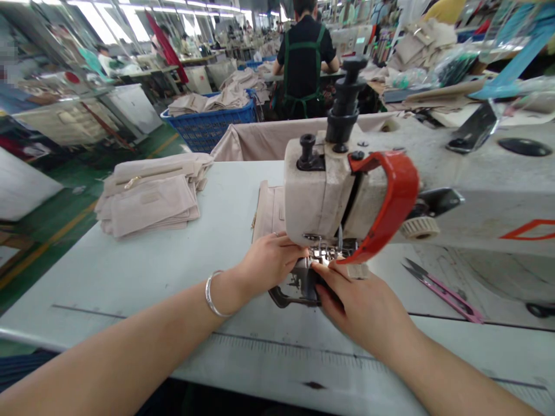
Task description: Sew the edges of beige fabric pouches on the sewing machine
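A beige fabric piece lies partly under the head of a white sewing machine. My left hand is closed at its near edge, fingertips beside the lit presser foot. From the other side my right hand reaches the same spot, index finger and thumb bent together at the dark metal guide. What the right fingertips hold is hidden. A red finger guard curves above that hand. Pink-handled thread snips lie to its right.
Stacked beige fabric pieces, one with a zipper, lie on the left of the pale table. Behind stand a blue basket of fabric and a cloth-lined bin. A person sits farther back. A printed ruler runs along the front.
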A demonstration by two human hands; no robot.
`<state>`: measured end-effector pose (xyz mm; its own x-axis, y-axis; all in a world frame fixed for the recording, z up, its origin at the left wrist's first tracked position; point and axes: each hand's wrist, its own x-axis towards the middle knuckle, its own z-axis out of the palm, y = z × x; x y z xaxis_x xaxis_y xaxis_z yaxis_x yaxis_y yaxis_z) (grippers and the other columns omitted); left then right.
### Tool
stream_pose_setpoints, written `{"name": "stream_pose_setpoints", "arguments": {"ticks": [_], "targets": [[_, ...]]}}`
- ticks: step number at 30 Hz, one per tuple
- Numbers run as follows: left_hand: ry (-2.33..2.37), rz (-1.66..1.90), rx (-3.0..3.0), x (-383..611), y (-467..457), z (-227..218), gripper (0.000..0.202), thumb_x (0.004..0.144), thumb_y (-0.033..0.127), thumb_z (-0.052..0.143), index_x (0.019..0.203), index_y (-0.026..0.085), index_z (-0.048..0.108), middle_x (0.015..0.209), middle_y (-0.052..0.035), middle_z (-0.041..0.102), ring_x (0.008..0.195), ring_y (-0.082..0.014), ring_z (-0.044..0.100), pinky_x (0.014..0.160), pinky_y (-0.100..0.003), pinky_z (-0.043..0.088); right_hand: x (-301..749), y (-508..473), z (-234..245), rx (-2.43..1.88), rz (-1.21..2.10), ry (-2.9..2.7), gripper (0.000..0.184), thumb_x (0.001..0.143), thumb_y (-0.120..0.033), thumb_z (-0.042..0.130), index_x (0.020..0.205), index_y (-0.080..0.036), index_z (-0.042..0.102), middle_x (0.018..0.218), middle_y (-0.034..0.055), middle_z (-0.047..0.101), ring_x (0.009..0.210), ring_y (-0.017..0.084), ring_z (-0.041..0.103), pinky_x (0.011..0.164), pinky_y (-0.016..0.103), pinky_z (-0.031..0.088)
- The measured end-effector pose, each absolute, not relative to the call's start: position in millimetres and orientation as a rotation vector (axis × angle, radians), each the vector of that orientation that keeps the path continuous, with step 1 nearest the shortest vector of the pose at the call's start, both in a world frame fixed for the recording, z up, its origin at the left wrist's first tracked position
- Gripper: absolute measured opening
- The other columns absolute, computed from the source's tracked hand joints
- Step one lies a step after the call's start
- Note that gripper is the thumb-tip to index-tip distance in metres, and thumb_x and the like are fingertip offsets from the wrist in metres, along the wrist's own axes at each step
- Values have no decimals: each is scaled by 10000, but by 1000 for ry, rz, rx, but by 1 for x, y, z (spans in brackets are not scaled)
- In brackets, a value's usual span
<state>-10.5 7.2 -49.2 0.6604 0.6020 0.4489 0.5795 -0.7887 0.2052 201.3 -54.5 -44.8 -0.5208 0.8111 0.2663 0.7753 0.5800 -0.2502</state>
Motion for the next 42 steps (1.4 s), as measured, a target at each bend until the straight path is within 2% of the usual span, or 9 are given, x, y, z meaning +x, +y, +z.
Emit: {"name": "stream_pose_setpoints", "arguments": {"ticks": [7,11,17,21,24,27,32,37,42], "targets": [[1020,776,2800,-11,10,-52,215,917,171,514,989,228,708,1003,-14,712,995,-185,642,882,-336,541,200,-55,-45,-1296,153,-2462,313,901,-219,493,1184,-133,595,1069,136,638,901,293,620,750,441,536],[1183,613,2781,-13,5,-40,187,911,192,516,990,183,686,1031,-67,680,1020,-237,617,904,-410,524,202,-55,-43,-1255,179,-2452,292,896,-190,508,1164,-135,612,1057,128,637,932,286,605,778,443,534],[1196,221,2666,-16,-40,-7,305,940,390,500,1101,170,637,1009,-101,623,907,-246,614,816,-434,550,212,-58,-44,-1098,181,-2433,319,865,-97,535,1162,-154,635,1056,115,650,1001,267,589,849,421,523],[1106,242,2642,-9,-76,-1,410,869,449,609,1181,184,586,1141,-105,596,1075,-291,549,944,-485,504,214,-60,-41,-1012,190,-2508,359,848,-74,549,1189,-161,621,1048,100,667,987,249,600,856,417,521],[1069,307,2642,-2,-93,-4,492,847,368,655,1258,133,521,1325,-127,516,1237,-290,462,1079,-455,425,213,-63,-39,-971,193,-2516,294,848,-70,548,1105,-158,659,1104,108,660,970,243,609,821,409,532],[1034,316,2676,1,-99,-10,407,905,231,557,1294,127,500,1333,-106,529,1283,-251,441,1143,-432,363,212,-65,-40,-935,217,-2441,246,864,-51,515,1017,-146,684,1130,108,660,978,232,609,834,399,537],[985,379,2696,-6,-91,-18,398,893,177,509,1289,137,507,1325,-96,542,1257,-241,470,1128,-442,384,214,-64,-43,-880,245,-2385,256,878,-69,523,1068,-142,679,1090,85,690,969,207,624,852,366,538],[1016,434,2694,-10,-86,-20,408,874,133,504,1282,142,510,1313,-89,545,1245,-243,465,1116,-446,390,219,-58,-40,-939,223,-2434,263,837,-46,533,976,-182,710,1042,68,689,922,208,617,832,380,528],[1079,439,2625,-3,-92,-22,472,836,75,479,1303,141,488,1331,-80,525,1249,-233,449,1133,-440,366,220,-58,-40,-952,225,-2539,309,832,-61,576,1087,-203,677,1077,64,659,975,223,588,868,405,496]]}}
